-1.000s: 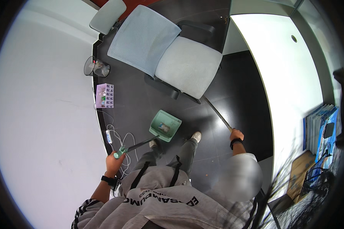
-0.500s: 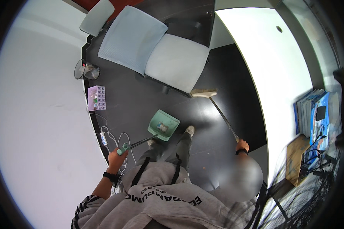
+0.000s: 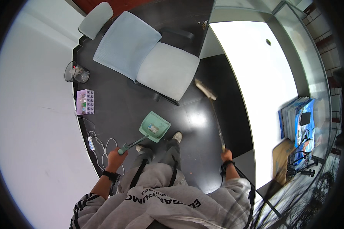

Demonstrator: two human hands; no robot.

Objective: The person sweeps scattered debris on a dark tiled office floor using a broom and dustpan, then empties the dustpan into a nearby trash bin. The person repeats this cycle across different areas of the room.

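My left hand (image 3: 114, 158) is closed round the handle end of a green dustpan (image 3: 163, 125). The pan stands on the dark floor just ahead of my shoes, with a small, pale, crumpled-looking scrap (image 3: 153, 128) lying in it. My right hand (image 3: 226, 155) grips the top of a long-handled broom (image 3: 205, 90). Its beige head is out near the chair seat and the desk's edge, slanting down to the right; whether the bristles touch the floor I cannot tell.
A grey office chair (image 3: 168, 70) takes up the far middle. Along the left wall are a mesh wastebasket (image 3: 81, 74), a pink box (image 3: 85, 102) and a power strip (image 3: 91, 143) with looping white cables. A white desk (image 3: 252, 68) with stacked magazines (image 3: 290, 116) stands at the right.
My right hand and the broom have moved left and slightly back, and the broom head has turned from nearly level to slanting. The dustpan stays in my left hand with the scrap in it.
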